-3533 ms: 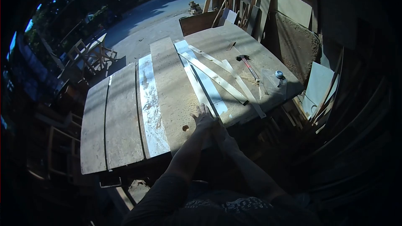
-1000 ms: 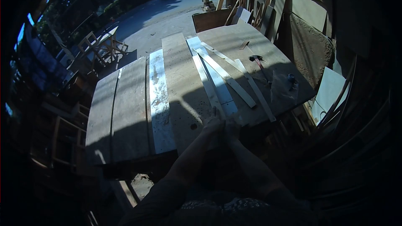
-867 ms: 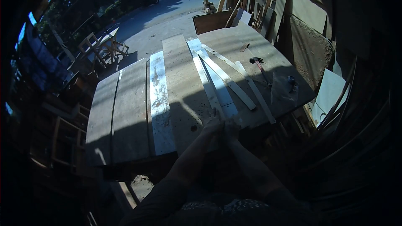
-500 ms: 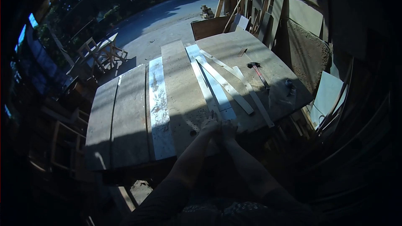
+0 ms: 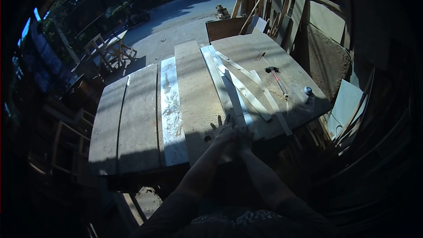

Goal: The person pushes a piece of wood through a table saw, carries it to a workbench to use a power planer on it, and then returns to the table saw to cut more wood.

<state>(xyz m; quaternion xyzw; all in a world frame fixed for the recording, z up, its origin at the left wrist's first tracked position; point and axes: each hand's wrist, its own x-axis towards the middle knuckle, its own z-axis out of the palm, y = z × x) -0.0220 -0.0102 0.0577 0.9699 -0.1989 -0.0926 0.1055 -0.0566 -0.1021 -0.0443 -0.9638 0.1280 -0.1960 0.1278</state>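
My left hand [image 5: 223, 134] lies at the near end of a long thin wooden strip [image 5: 216, 80], in the table's shaded part, with its fingers spread. Close against it on the right is my right hand [image 5: 243, 136], its fingers folded; what they hold, if anything, is hidden in shadow. Under and beside the strip runs a long white board [image 5: 240, 111]. Two more pale wooden strips, a longer one [image 5: 250, 97] and another nearer the right edge [image 5: 268, 94], lie at angles. A claw hammer [image 5: 276, 80] with a red and black handle rests to their right.
The wooden worktable [image 5: 136, 105] has grooves and a white, stained strip [image 5: 169, 92] across it. A small container with a grey cap [image 5: 308, 91] stands near the right edge. Boards [image 5: 326, 22] lean at the right. A wooden stand [image 5: 112, 48] is outside at left.
My left hand's fingers have spread apart. The thin strip's far end has shifted left and lies along the white board's left side. The camera view has moved slightly.
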